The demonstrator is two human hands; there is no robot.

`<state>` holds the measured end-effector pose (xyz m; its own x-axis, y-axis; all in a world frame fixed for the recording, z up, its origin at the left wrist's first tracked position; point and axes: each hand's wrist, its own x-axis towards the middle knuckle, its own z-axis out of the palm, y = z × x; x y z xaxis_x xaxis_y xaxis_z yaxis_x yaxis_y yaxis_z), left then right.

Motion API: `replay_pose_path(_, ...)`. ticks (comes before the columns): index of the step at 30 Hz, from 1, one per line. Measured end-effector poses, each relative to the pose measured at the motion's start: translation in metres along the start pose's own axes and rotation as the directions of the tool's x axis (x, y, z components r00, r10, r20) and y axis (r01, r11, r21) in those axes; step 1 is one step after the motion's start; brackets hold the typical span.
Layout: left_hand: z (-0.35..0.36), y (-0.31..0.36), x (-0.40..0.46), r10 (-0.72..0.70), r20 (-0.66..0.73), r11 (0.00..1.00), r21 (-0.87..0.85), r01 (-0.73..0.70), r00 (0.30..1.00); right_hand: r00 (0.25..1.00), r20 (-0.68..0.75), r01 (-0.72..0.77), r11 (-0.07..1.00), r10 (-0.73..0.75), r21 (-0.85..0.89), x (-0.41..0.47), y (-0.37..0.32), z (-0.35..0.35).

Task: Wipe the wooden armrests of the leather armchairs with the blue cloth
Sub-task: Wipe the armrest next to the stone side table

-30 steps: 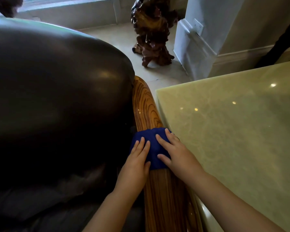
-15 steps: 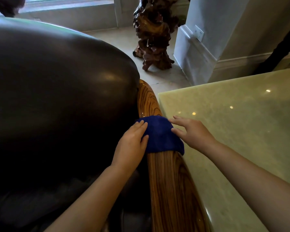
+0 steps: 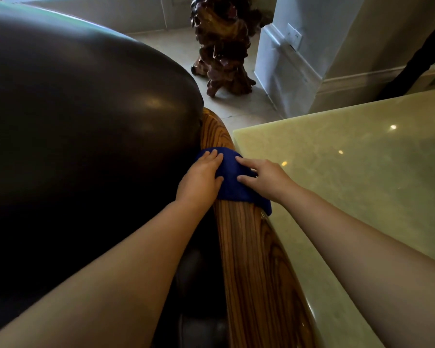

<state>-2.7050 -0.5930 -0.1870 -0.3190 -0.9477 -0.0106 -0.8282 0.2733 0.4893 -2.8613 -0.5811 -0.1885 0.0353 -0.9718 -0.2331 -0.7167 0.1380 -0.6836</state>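
A striped wooden armrest (image 3: 251, 252) runs from the bottom of the view toward the chair's back. The dark leather armchair (image 3: 81, 116) fills the left side. A blue cloth (image 3: 230, 180) is draped over the armrest near its far end. My left hand (image 3: 201, 179) presses on the cloth's left side, next to the leather. On the cloth's right side my right hand (image 3: 263, 178) lies flat, fingers spread. Both hands hold the cloth down against the wood.
A pale green polished stone table (image 3: 357, 187) stands tight against the armrest's right side. A dark carved root sculpture (image 3: 224, 43) stands on the tiled floor beyond the chair. A white pillar base (image 3: 294, 64) with a wall socket is at the back right.
Both hands and the cloth have slid along the armrest away from me, toward its far end by the chair's back. My right hand came back down onto the cloth.
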Motion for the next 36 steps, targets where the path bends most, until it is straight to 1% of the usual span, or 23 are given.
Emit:
replay_pose_path(2, -0.004, -0.001, -0.001, -0.009, 0.005, 0.998, -0.056, 0.010, 1.000, 1.000, 0.013, -0.019, 0.999, 0.019, 0.051, -0.004, 0.003, 0.002)
replay_pose_path(5, -0.006, 0.000, -0.008, -0.037, -0.031, 0.993, -0.115, 0.034, 0.999, 0.997, -0.079, -0.011, 0.999, 0.014, 0.045, -0.011, 0.002, 0.006)
replay_pose_path(7, -0.006, 0.002, -0.012, -0.046, -0.055, 0.991, -0.126, 0.038, 0.997, 0.987, -0.158, -0.004, 1.000, 0.002, -0.014, -0.014, -0.002, 0.009)
replay_pose_path(9, -0.003, 0.006, -0.021, -0.041, -0.075, 0.993, -0.111, 0.032, 0.996, 0.976, -0.214, 0.011, 0.994, -0.034, -0.108, -0.021, -0.005, 0.011)
replay_pose_path(12, 0.004, 0.012, -0.040, -0.032, -0.081, 0.998, -0.049, 0.028, 0.996, 0.966, -0.233, 0.060, 0.973, -0.114, -0.224, -0.040, -0.008, 0.011)
replay_pose_path(14, 0.007, 0.017, -0.054, -0.022, -0.041, 0.999, 0.034, 0.023, 0.999, 0.974, -0.181, 0.075, 0.946, -0.138, -0.317, -0.054, -0.007, 0.008)
replay_pose_path(16, 0.003, 0.024, -0.066, -0.017, 0.032, 0.995, 0.101, 0.013, 0.999, 0.990, -0.083, 0.073, 0.917, -0.115, -0.393, -0.068, -0.007, 0.002)
replay_pose_path(17, -0.001, 0.029, -0.072, -0.021, 0.077, 0.994, 0.106, 0.012, 0.997, 0.995, -0.032, 0.072, 0.915, -0.092, -0.398, -0.075, -0.008, -0.002)
replay_pose_path(19, -0.011, 0.037, -0.082, -0.033, 0.174, 0.995, 0.094, 0.017, 0.984, 0.997, 0.070, 0.060, 0.922, -0.036, -0.382, -0.090, -0.012, -0.014)
replay_pose_path(21, -0.024, 0.046, -0.095, -0.064, 0.240, 0.997, 0.065, 0.049, 0.969, 0.987, 0.160, 0.072, 0.917, -0.010, -0.391, -0.104, -0.020, -0.025)
replay_pose_path(23, -0.041, 0.053, -0.105, -0.090, 0.277, 0.995, -0.005, 0.095, 0.957, 0.982, 0.188, 0.080, 0.920, -0.008, -0.384, -0.119, -0.031, -0.036)
replay_pose_path(25, -0.064, 0.058, -0.111, -0.094, 0.307, 0.989, -0.083, 0.125, 0.947, 0.985, 0.173, 0.058, 0.947, -0.003, -0.315, -0.130, -0.042, -0.047)
replay_pose_path(27, -0.097, 0.067, -0.116, -0.078, 0.308, 0.984, -0.130, 0.124, 0.948, 0.986, 0.165, 0.056, 0.970, -0.016, -0.237, -0.144, -0.060, -0.065)
replay_pose_path(30, -0.158, 0.089, -0.130, -0.066, 0.263, 0.979, -0.170, 0.114, 0.962, 0.979, 0.189, 0.113, 0.979, -0.080, -0.171, -0.168, -0.101, -0.104)
replay_pose_path(33, -0.223, 0.114, -0.152, -0.081, 0.184, 0.972, -0.203, 0.118, 0.980, 0.962, 0.220, 0.192, 0.972, -0.159, -0.136, -0.196, -0.158, -0.147)
replay_pose_path(36, -0.291, 0.133, -0.184, -0.098, 0.076, 0.968, -0.226, 0.113, 0.992, 0.941, 0.226, 0.290, 0.944, -0.251, -0.156, -0.231, -0.221, -0.183)
